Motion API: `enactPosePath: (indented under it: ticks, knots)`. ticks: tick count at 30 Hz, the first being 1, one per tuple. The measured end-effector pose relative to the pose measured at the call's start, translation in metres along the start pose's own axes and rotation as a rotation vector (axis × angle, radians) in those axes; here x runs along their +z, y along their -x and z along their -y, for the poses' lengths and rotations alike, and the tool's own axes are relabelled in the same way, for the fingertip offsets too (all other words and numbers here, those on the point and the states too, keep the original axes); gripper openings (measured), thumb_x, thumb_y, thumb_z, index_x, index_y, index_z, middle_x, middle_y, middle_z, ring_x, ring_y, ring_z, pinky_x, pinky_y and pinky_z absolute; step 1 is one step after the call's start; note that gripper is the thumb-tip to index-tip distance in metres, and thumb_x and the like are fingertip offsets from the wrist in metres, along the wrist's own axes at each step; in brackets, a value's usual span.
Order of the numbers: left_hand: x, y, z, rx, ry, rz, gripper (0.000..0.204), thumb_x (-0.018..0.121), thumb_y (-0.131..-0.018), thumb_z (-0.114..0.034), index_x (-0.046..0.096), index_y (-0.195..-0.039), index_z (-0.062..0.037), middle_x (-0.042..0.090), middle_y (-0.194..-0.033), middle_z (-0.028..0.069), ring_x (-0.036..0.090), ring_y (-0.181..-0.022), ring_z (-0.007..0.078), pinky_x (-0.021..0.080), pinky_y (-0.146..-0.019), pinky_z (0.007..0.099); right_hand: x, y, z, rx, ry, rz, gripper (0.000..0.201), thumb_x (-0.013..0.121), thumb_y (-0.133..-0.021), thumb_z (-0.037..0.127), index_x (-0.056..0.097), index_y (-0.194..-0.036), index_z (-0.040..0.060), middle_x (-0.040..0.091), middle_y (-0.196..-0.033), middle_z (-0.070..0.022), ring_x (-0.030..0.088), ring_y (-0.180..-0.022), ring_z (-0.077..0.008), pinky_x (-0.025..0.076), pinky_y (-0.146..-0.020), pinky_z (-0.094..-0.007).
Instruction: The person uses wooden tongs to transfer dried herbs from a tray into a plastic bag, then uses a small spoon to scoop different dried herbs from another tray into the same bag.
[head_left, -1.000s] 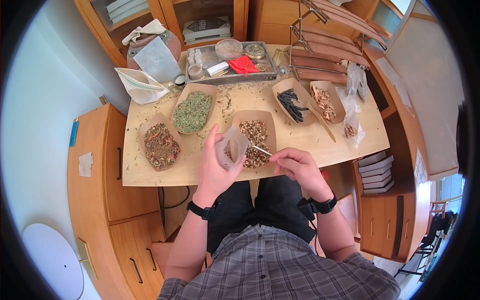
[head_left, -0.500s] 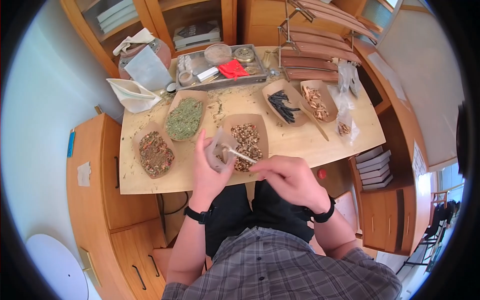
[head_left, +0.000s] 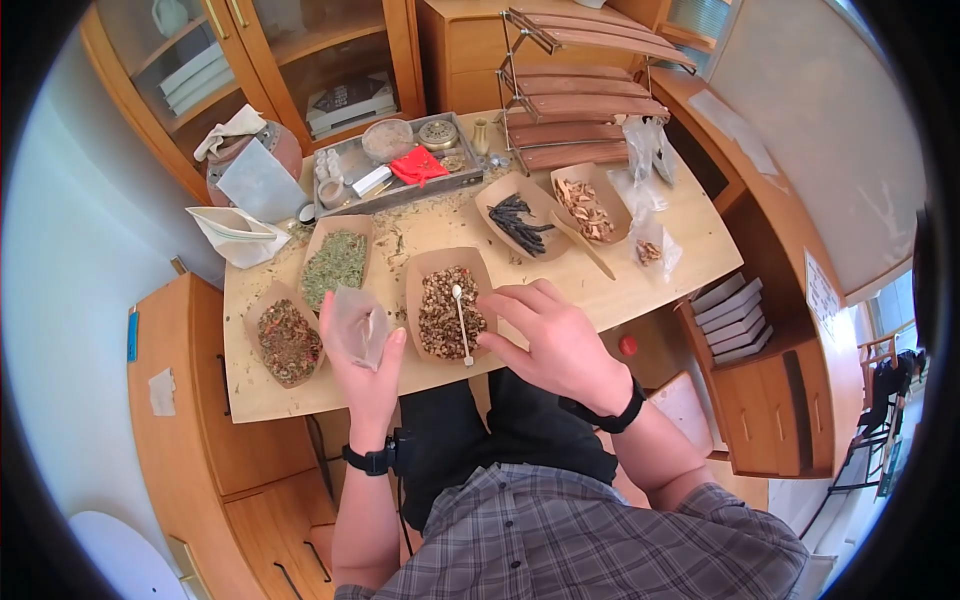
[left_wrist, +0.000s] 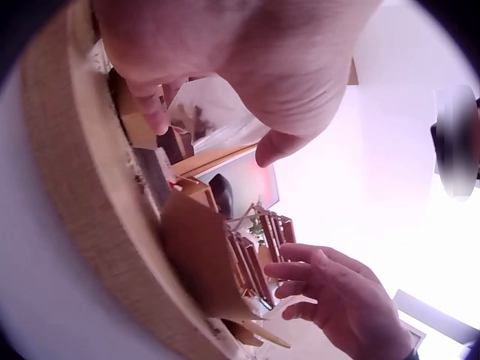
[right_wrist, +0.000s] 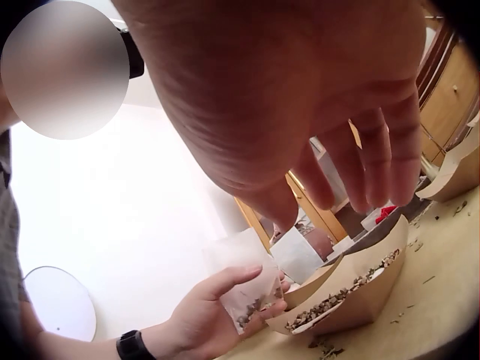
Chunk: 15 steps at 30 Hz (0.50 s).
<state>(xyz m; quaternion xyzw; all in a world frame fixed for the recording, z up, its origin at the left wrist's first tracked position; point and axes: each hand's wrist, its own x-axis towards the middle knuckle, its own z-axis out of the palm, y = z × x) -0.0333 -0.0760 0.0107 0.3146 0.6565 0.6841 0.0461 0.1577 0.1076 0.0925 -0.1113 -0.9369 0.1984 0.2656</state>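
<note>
In the head view my left hand (head_left: 362, 395) holds a translucent pouch (head_left: 358, 328) with its mouth up, thumb on one side and fingers on the other. Some dried bits show at the bottom of the pouch (right_wrist: 253, 281) in the right wrist view. Just right of it stands a brown paper tray (head_left: 425, 264) of chopped brown and cream dried pieces (head_left: 440, 305). A small pale spoon (head_left: 461, 322) lies on those pieces, its handle toward the person. My right hand (head_left: 560, 348) hovers at the tray's right edge, fingers loosely bent and holding nothing.
Left are paper trays of green dried herb (head_left: 336, 262) and mixed dried flowers (head_left: 289, 342). Behind right, trays hold black strips (head_left: 518, 225) and tan chips (head_left: 585, 208), with a wooden scoop (head_left: 585, 248) across them. A grey wooden tray (head_left: 400, 195) and slatted rack (head_left: 580, 100) stand behind.
The right hand has let go of the spoon, which now lies on the dried pieces. The left hand has drawn the pouch leftward, away from the tray. The head view has shifted.
</note>
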Motion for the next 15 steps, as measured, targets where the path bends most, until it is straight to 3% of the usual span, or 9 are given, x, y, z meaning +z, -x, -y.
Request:
enactPosePath:
  ticks: [1, 3, 4, 6, 10, 13, 14, 15]
  knots:
    - [-0.001, 0.003, -0.009, -0.008, 0.029, -0.002, 0.1, 0.083, -0.096, -0.005, 0.023, -0.176, -0.0046, 0.05, -0.159, 0.0179, 0.053, -0.146, 0.0293, 0.045, -0.124, 0.0472, -0.001, 0.0, 0.003, -0.002, -0.005, -0.002, 0.047, 0.089, -0.094, 0.022, 0.075, -0.136, 0.0062, 0.077, -0.124, -0.0164, 0.075, -0.107, -0.0307, 0.063, -0.09, -0.0434]
    - [0.002, 0.012, -0.033, -0.018, 0.051, -0.011, 0.099, 0.084, -0.097, -0.009, 0.023, -0.175, -0.0045, 0.049, -0.16, 0.0173, 0.052, -0.146, 0.0291, 0.045, -0.124, 0.0477, -0.005, 0.003, 0.014, 0.054, -0.227, 0.008, 0.07, 0.094, -0.089, 0.027, 0.066, -0.149, 0.0051, 0.069, -0.143, -0.0203, 0.072, -0.122, -0.0357, 0.062, -0.098, -0.0442]
    - [0.006, 0.018, -0.048, -0.051, 0.102, 0.085, 0.099, 0.084, -0.098, -0.012, 0.022, -0.176, -0.0047, 0.048, -0.161, 0.0176, 0.051, -0.148, 0.0291, 0.044, -0.124, 0.0478, -0.006, 0.004, 0.02, 0.048, -0.235, 0.009, 0.07, 0.094, -0.089, 0.027, 0.066, -0.149, 0.0051, 0.069, -0.143, -0.0203, 0.072, -0.122, -0.0357, 0.062, -0.098, -0.0442]
    - [0.02, 0.034, -0.058, -0.109, 0.23, 0.211, 0.101, 0.085, -0.099, -0.017, 0.02, -0.176, -0.005, 0.046, -0.164, 0.0182, 0.048, -0.153, 0.0295, 0.043, -0.125, 0.048, -0.006, 0.008, 0.031, -0.005, -0.313, 0.066, 0.092, 0.092, -0.087, 0.025, 0.048, -0.165, 0.0026, 0.06, -0.156, -0.0231, 0.062, -0.137, -0.045, 0.055, -0.114, -0.0504]
    - [0.048, 0.053, -0.071, -0.174, 0.414, 0.352, 0.113, 0.087, -0.098, -0.023, 0.009, -0.178, -0.003, 0.035, -0.171, 0.0199, 0.041, -0.16, 0.0318, 0.039, -0.129, 0.0484, 0.001, 0.021, 0.039, -0.017, -0.388, 0.162, 0.103, 0.085, -0.086, 0.01, 0.031, -0.174, 0.0033, 0.049, -0.167, -0.0247, 0.054, -0.148, -0.0462, 0.051, -0.121, -0.05]
    - [0.06, 0.06, -0.073, -0.174, 0.405, 0.46, 0.125, 0.089, -0.097, -0.028, -0.001, -0.179, -0.0008, 0.026, -0.175, 0.0194, 0.037, -0.161, 0.0316, 0.038, -0.13, 0.0484, 0.0, 0.031, 0.038, 0.042, -0.431, 0.133, 0.106, 0.09, -0.084, 0.012, 0.033, -0.172, 0.0004, 0.05, -0.164, -0.0295, 0.055, -0.146, -0.0489, 0.055, -0.114, -0.0518]
    - [0.063, 0.065, -0.073, -0.214, 0.409, 0.495, 0.127, 0.09, -0.097, -0.03, -0.002, -0.179, -0.0008, 0.025, -0.175, 0.0195, 0.036, -0.162, 0.0315, 0.038, -0.13, 0.0489, 0.001, 0.034, 0.035, 0.053, -0.435, 0.094, 0.098, 0.087, -0.086, 0.009, 0.037, -0.171, 0.0014, 0.054, -0.16, -0.027, 0.062, -0.14, -0.0419, 0.057, -0.11, -0.0462]
    - [0.066, 0.069, -0.074, -0.253, 0.41, 0.532, 0.129, 0.09, -0.097, -0.032, -0.004, -0.179, -0.0008, 0.025, -0.175, 0.0196, 0.035, -0.162, 0.0313, 0.037, -0.131, 0.0493, 0.001, 0.039, 0.032, 0.058, -0.426, 0.086, 0.098, 0.087, -0.086, 0.009, 0.037, -0.171, 0.0014, 0.054, -0.16, -0.027, 0.062, -0.14, -0.0419, 0.057, -0.11, -0.0462]
